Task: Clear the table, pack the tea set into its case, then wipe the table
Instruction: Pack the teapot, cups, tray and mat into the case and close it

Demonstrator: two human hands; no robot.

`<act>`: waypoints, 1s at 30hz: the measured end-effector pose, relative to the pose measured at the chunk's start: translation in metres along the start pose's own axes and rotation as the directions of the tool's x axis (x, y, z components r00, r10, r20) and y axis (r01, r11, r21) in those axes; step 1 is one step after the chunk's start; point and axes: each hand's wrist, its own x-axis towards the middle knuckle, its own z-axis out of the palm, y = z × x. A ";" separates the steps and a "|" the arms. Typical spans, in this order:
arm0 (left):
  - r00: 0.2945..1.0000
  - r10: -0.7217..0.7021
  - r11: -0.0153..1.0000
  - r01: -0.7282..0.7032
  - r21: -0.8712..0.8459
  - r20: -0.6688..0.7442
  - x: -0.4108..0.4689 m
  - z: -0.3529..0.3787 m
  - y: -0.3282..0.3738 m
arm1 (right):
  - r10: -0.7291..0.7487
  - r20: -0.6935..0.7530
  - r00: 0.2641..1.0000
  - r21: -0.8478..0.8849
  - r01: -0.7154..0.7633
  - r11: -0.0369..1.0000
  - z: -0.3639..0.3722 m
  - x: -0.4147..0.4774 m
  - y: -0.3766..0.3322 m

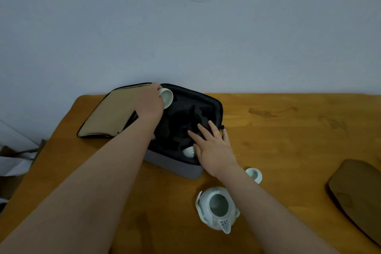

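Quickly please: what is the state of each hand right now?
Left hand: closed around a white cup, above the open case.
Right hand: open, fingers straight, laid on the case.

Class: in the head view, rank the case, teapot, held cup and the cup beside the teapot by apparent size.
1. case
2. teapot
3. held cup and cup beside the teapot look alike; differing camera distance leaves them unranked.

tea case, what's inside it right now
Black foam insert; one pale cup sits in a near slot by the right hand. The left hand holds a second cup over the far corner. Slots under both hands are hidden.
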 end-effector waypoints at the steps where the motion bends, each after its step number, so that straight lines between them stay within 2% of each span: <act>1: 0.999 0.034 0.999 -0.034 0.038 -0.019 0.004 0.003 0.002 | 0.001 -0.002 1.000 0.011 -0.001 1.000 0.000 0.000 0.000; 6: 0.972 0.234 0.918 -0.225 0.328 0.013 0.011 0.024 0.001 | 0.014 -0.009 1.000 0.045 -0.013 0.999 0.000 -0.001 -0.001; 9: 0.966 0.257 0.919 -0.257 0.299 0.040 0.007 0.032 -0.013 | 0.016 -0.018 1.000 0.053 -0.015 0.998 0.001 0.000 -0.001; 13: 0.925 0.381 0.898 -0.364 0.249 -0.020 -0.013 0.031 -0.018 | 0.025 -0.019 1.000 0.050 -0.024 0.998 0.002 0.000 -0.001; 15: 0.926 0.377 0.904 -0.372 0.212 0.016 -0.025 0.029 -0.017 | 0.027 -0.011 1.000 0.032 -0.027 0.999 0.002 0.001 -0.002; 17: 0.932 0.346 0.909 -0.362 0.205 0.110 -0.035 0.029 -0.019 | 0.023 -0.020 1.000 -0.005 -0.023 1.000 0.001 0.002 -0.003; 21: 0.902 0.342 0.871 -0.410 0.269 0.265 -0.043 0.033 -0.024 | 0.005 -0.038 0.999 -0.077 -0.008 0.997 0.002 0.003 -0.006; 30: 0.902 0.276 0.874 -0.379 0.303 0.334 -0.038 0.029 -0.018 | 0.007 0.016 1.000 -0.118 -0.005 0.993 -0.009 0.002 -0.008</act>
